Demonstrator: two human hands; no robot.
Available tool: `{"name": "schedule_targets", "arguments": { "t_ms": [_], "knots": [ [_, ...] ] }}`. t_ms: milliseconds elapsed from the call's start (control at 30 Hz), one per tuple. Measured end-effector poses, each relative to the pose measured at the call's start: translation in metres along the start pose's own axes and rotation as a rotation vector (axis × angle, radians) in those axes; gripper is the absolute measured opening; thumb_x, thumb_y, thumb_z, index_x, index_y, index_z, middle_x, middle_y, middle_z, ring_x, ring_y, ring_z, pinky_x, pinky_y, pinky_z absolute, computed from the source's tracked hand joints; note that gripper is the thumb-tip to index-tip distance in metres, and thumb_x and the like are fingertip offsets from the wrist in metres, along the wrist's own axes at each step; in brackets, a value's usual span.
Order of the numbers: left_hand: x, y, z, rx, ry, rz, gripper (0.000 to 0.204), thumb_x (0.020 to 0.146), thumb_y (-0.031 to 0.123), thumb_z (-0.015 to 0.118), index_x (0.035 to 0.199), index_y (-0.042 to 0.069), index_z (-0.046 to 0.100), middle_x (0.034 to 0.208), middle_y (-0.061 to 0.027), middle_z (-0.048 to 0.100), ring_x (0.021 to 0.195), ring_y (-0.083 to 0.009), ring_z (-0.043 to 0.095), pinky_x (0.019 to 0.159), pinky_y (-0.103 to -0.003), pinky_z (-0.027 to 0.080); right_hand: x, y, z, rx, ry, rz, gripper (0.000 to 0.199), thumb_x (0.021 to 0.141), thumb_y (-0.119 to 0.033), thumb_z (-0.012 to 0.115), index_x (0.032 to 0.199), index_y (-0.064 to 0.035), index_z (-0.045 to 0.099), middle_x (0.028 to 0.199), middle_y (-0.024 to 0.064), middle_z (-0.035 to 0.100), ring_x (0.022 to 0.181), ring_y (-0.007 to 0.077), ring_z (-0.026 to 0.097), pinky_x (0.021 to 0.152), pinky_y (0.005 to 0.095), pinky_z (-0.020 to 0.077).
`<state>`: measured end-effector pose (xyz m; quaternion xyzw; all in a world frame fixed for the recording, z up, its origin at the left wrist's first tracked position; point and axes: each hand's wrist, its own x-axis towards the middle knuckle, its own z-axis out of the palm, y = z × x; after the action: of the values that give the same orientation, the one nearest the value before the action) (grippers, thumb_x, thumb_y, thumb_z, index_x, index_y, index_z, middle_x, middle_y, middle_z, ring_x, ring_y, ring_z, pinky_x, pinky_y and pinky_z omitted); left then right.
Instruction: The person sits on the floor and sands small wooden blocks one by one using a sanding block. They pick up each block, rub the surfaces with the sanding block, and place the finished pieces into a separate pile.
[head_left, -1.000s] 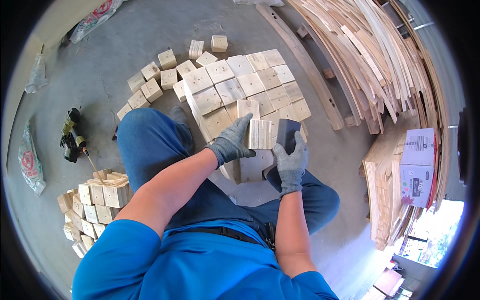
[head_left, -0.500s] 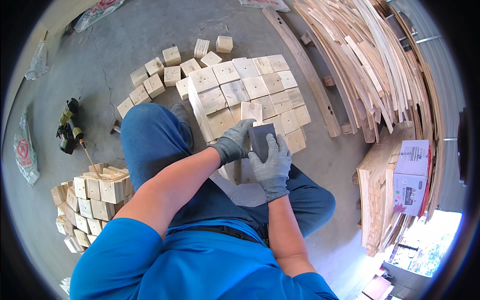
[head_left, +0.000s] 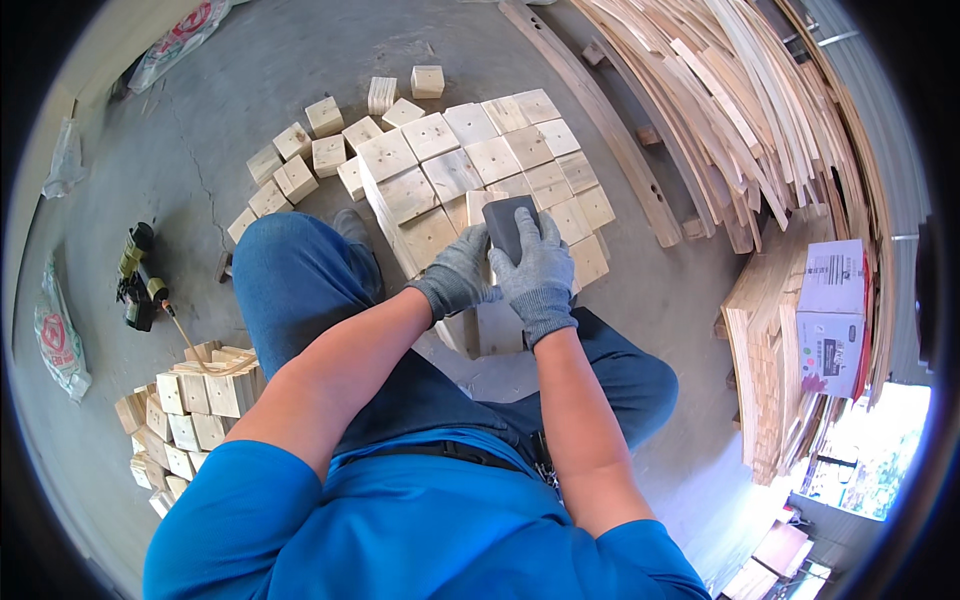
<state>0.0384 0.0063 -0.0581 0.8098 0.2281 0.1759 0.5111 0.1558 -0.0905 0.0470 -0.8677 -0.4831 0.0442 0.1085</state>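
Note:
My left hand (head_left: pixel 457 271), in a grey knit glove, is closed around a small pale wooden block (head_left: pixel 479 204). Only the block's far end shows; the rest is hidden by the fingers and a dark tool. That tool is a dark grey rectangular sanding block (head_left: pixel 508 229), gripped in my gloved right hand (head_left: pixel 538 272) and lying against the wood's right side. Both hands are close together over the near edge of a neat stack of square wooden blocks (head_left: pixel 407 195), most with a small hole in the top face.
Loose wooden blocks (head_left: pixel 327 156) lie left of the stack. A second block pile (head_left: pixel 190 405) with a hose is at lower left, near a dark power tool (head_left: pixel 138 275). Long wooden strips (head_left: pixel 690 110), a beam (head_left: pixel 600 120) and a cardboard box (head_left: pixel 832 318) line the right.
My right hand has slid the sanding block forward along the wooden block, now covering more of its far end. My left hand keeps its hold. The whole view has shifted slightly.

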Motion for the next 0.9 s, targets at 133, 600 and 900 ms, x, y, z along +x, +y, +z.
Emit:
{"name": "schedule_targets", "arguments": {
  "t_ms": [133,600,900],
  "knots": [
    [0.001,-0.009,0.007,0.032,0.011,0.043,0.109,0.067,0.038,0.097,0.154,0.004,0.041,0.146,-0.0265,0.054,0.138,-0.0446,0.054,0.118,-0.046,0.046,-0.028,0.004,-0.003,0.012,-0.011,-0.027,0.078,0.090,-0.040,0.079,0.158,-0.0129,0.052,0.159,0.0275,0.046,0.132,0.0491,0.057,0.108,0.0578,0.0484],
    [-0.001,-0.002,0.004,0.022,-0.015,0.014,0.111,0.064,0.039,0.099,0.153,0.005,0.043,0.146,-0.0258,0.054,0.138,-0.0447,0.055,0.117,-0.048,0.047,-0.073,0.020,-0.007,0.002,0.027,-0.080,0.080,0.086,-0.038,0.083,0.156,-0.0134,0.055,0.158,0.0268,0.048,0.133,0.0479,0.055,0.108,0.0597,0.0458],
    [-0.001,-0.001,0.002,0.056,0.045,0.014,0.109,0.065,0.037,0.096,0.154,0.003,0.043,0.145,-0.0261,0.055,0.136,-0.0434,0.057,0.117,-0.046,0.047,0.011,0.007,0.003,-0.009,0.066,-0.005,0.075,0.087,-0.038,0.080,0.153,-0.0110,0.057,0.153,0.0276,0.052,0.129,0.0488,0.058,0.106,0.0583,0.0501]
  ]
}}
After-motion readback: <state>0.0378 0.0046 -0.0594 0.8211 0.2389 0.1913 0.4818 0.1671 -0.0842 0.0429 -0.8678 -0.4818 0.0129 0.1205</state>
